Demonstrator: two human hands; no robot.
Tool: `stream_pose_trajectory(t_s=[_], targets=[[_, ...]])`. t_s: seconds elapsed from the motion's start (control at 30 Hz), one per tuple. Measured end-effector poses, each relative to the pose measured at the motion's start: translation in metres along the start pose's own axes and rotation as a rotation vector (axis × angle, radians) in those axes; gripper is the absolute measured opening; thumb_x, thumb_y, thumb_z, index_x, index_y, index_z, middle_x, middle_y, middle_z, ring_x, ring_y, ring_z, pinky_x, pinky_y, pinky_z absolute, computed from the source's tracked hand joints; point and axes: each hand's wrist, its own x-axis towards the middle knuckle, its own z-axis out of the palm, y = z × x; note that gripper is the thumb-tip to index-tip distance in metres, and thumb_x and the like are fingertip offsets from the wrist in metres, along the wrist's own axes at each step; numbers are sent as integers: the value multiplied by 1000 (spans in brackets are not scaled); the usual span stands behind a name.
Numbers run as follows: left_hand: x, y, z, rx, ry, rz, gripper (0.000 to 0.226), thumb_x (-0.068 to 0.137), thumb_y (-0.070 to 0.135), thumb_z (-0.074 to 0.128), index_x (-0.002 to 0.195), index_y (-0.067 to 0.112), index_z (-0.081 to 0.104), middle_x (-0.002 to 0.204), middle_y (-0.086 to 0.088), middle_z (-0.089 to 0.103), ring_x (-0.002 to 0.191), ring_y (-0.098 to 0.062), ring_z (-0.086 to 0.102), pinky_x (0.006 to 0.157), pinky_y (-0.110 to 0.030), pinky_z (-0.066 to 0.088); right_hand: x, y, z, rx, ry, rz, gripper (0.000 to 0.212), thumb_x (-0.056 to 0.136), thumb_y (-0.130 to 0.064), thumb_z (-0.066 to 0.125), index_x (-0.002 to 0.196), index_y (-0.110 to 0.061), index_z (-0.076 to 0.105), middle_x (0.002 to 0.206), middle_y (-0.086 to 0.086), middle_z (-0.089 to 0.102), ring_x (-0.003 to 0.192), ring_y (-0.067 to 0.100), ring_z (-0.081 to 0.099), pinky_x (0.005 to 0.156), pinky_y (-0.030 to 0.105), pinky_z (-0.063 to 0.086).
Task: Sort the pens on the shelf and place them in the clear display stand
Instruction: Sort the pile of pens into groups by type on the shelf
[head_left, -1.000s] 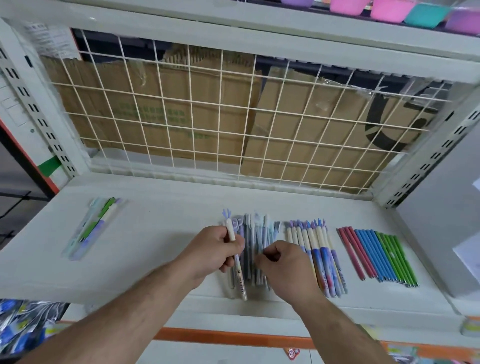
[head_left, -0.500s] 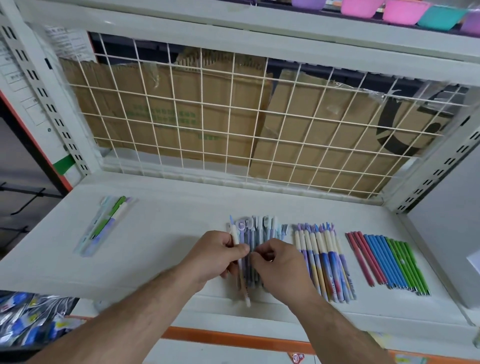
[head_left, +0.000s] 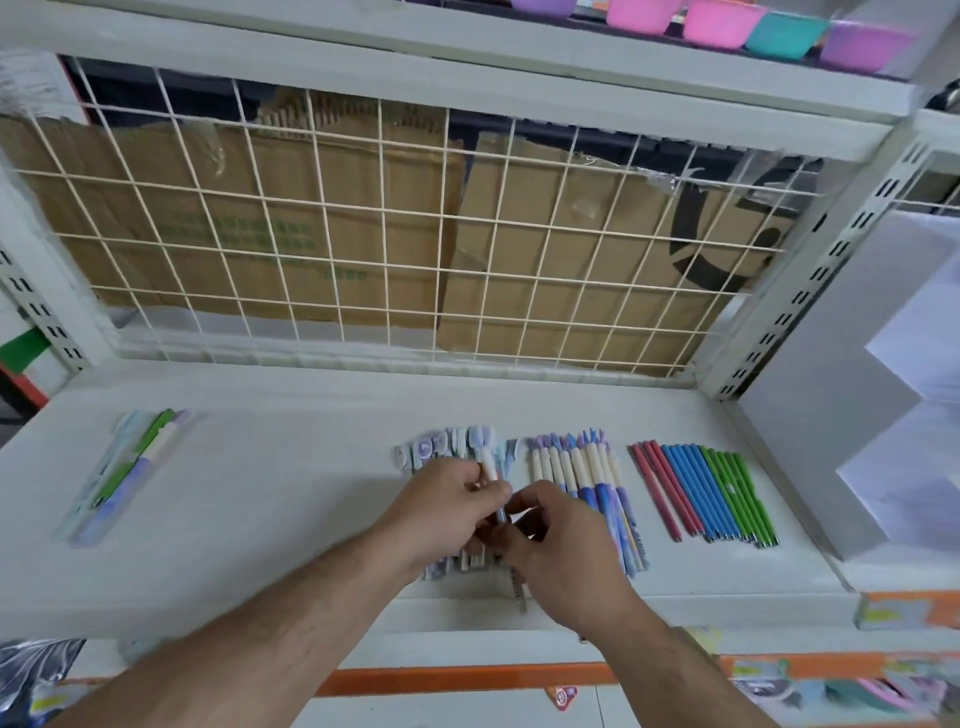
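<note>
View: head camera, looking down on a white shelf board (head_left: 249, 499).
Left hand (head_left: 447, 506): narrow. The thumb and forefinger pinch the upper barrel of a white-and-blue pen (head_left: 503, 514) with a pale topper.
Right hand (head_left: 563, 551): narrow. The curled fingers and thumb close on the same pen lower down, at 4 o'clock from the left hand.
Pose: both forearms rise from the bottom edge and converge. The hands are close together, backs up, over the front middle of the shelf.
Held pen: tilted, with its topper toward 12 o'clock and its tip past the shelf's front edge toward 6. It sits over a pile of pale-blue pens with round toppers (head_left: 441, 448).
Neighbours: a row of white-and-blue pens with purple tips (head_left: 576, 467) lies just beside the hands at 3 o'clock. Thin red, blue and green pens (head_left: 701, 488) lie farther at 3. A clear plastic case holding green and lilac pens (head_left: 130, 467) is well apart at 9.
Hidden: the hands cover the middle of the pile, and blur softens the fingertips. I cannot tell whether the held pen touches the pile.
</note>
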Motion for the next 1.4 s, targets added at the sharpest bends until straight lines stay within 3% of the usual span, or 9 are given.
stream_pose_trajectory(t_s=[0.17,0.23,0.37,0.53,0.73,0.93,1.1,1.27,1.4], targets=[[0,8,15,-24,-46,14,4,95,18,62,99,19,62,89,-9,73,60,-15,65,53,-27,49,-1,15,-17,2,96,41,7,92,-18,68,96,-22,64,65,-8,61,50,-3,54,46,13,42],[1,7,19,14,-37,4,17,94,18,63,110,19,62,87,-11,74,62,-14,64,54,-24,47,2,24,-26,-34,168,77,4,92,-20,68,95,-21,65,67,-10,61,50,-4,55,45,13,42],[1,8,23,61,-38,-6,13,91,16,62,102,17,69,83,-10,74,60,-12,64,49,-15,42,7,41,-45,-114,234,140,8,91,-17,66,95,-24,63,77,-9,65,53,2,60,46,14,44],[3,9,29,54,-39,-16,12,85,13,63,93,16,71,84,-13,73,59,-12,63,56,-24,49,16,50,-56,-173,235,161,9,89,-19,67,89,-25,61,75,-11,64,59,14,66,56,33,56],[3,8,32,54,-16,-14,9,88,14,63,91,18,70,77,-3,71,58,-11,62,51,-19,45,24,50,-58,-180,215,166,8,92,-23,67,95,-24,60,78,-8,64,58,11,64,47,20,49],[1,1,27,180,62,51,5,87,23,66,89,24,69,68,12,67,59,-5,63,58,-20,49,16,36,-45,-376,178,17,11,91,-29,66,101,-25,64,96,-8,64,76,11,63,68,30,56],[-9,-7,5,644,277,231,11,87,33,59,95,27,64,87,12,61,82,-11,60,77,-32,51,11,6,-18,-545,39,-148,30,94,-37,58,122,-28,60,122,-9,58,92,14,64,83,31,51],[-23,-21,-31,816,354,235,25,91,37,53,113,29,60,111,8,57,102,-17,59,85,-33,50,12,-22,16,-609,-40,-289,24,94,-33,57,116,-26,60,110,-6,59,77,14,63,61,27,50],[-36,-38,-65,838,391,181,32,92,41,53,121,28,57,114,7,55,105,-16,59,87,-31,49,18,-43,46,-612,-84,-322,23,92,-37,56,113,-26,61,109,-5,57,83,18,65,68,33,55]])
